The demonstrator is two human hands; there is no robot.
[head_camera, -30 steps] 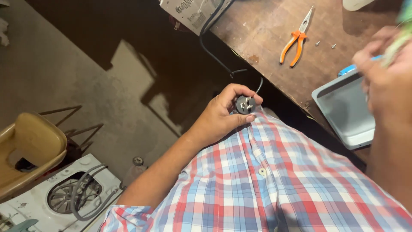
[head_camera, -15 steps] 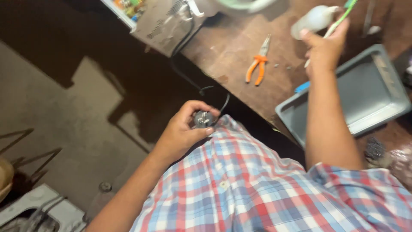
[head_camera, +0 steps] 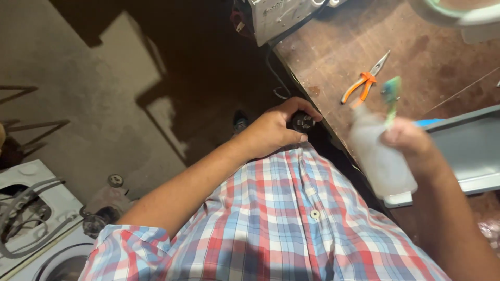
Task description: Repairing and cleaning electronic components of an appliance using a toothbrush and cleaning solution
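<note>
The small dark round part (head_camera: 303,123) sits in the left hand (head_camera: 271,132), held against the front of the plaid shirt (head_camera: 281,218) just beside the edge of the bench (head_camera: 416,62); the fingers are curled tight around it, so only its top face shows and its body is hidden. The right hand (head_camera: 411,143) is closed around a pale translucent bottle (head_camera: 379,156) with a green nozzle (head_camera: 391,93), over the bench; both hand and bottle are motion-blurred, and the bottle's outline and contents cannot be made out. The two hands are well apart. Behind the bottle a grey tray (head_camera: 469,151) lies on the bench, partly covered by the right forearm and cut off at the right edge. A thin blue object (head_camera: 429,123) lies at the tray's upper rim, mostly hidden. Orange-handled pliers (head_camera: 364,80) lie on the bare bench top, apart from both hands. A grey appliance housing (head_camera: 276,15) stands at the bench's far corner, cut off at the top. At lower left, on the floor (head_camera: 78,104), stands a white machine casing (head_camera: 31,208) with grey hoses, cut by the frame.
</note>
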